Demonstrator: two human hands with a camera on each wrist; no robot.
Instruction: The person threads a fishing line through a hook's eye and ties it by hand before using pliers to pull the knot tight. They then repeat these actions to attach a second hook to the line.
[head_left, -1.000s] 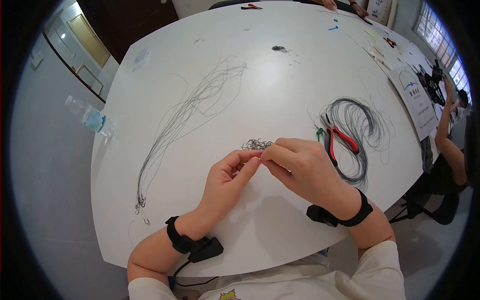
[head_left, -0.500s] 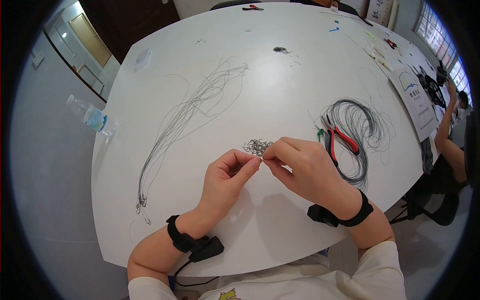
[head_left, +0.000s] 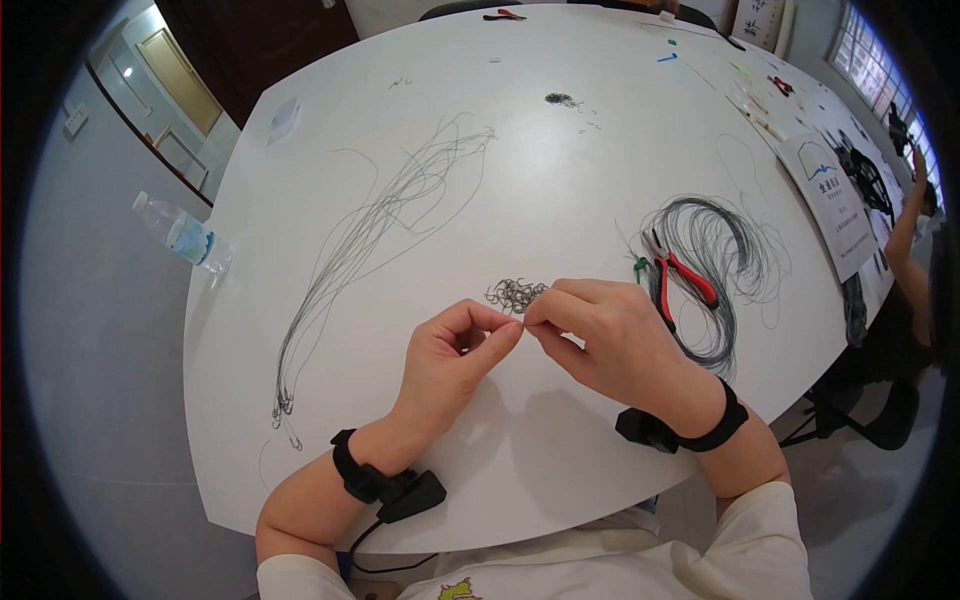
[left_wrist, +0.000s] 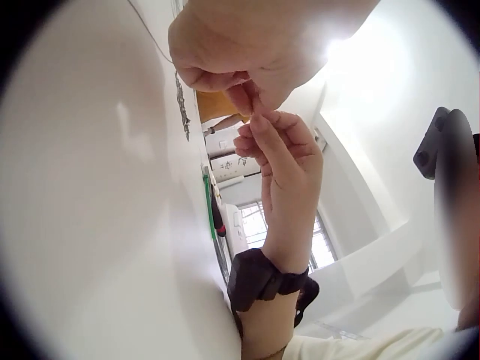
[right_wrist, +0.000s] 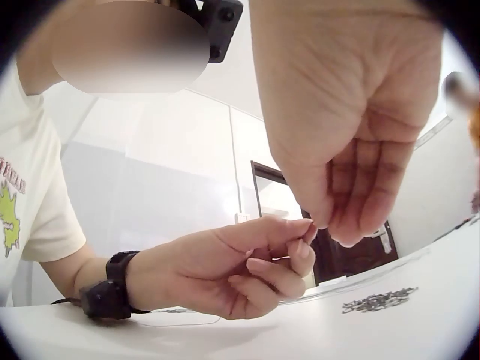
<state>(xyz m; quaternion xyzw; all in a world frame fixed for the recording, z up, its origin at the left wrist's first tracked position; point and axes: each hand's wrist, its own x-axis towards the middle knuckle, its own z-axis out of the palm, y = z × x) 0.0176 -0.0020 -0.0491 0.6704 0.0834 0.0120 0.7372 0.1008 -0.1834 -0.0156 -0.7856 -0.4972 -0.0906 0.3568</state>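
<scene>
My left hand (head_left: pixel 440 365) and right hand (head_left: pixel 625 345) meet fingertip to fingertip above the white table, thumb against index finger on each. Between them sits a tiny dark thing (right_wrist: pixel 308 234), mostly covered by the fingertips; I cannot tell its kind. Just beyond the fingers lies a small heap of fish hooks (head_left: pixel 512 294), partly behind the right hand. In the right wrist view, the right hand (right_wrist: pixel 352 112) comes down from above onto the left fingertips. Beside the right hand, red-handled pliers (head_left: pixel 697 282) lie on a coiled bundle of dark fishing line (head_left: pixel 728 335).
On the left, long loose lines (head_left: pixel 310 290) stretch across the table with hooks (head_left: pixel 284 405) at their near end. A water bottle (head_left: pixel 185 235) stands at the left edge. Farther back are a small dark pile (head_left: pixel 562 100) and more pliers (head_left: pixel 503 15). A printed sign (head_left: pixel 828 205) lies at right.
Both hands stay together with only slight shifts of the fingertips, a little nearer the body, uncovering more of the hook heap. At far right, another person's raised arm has moved.
</scene>
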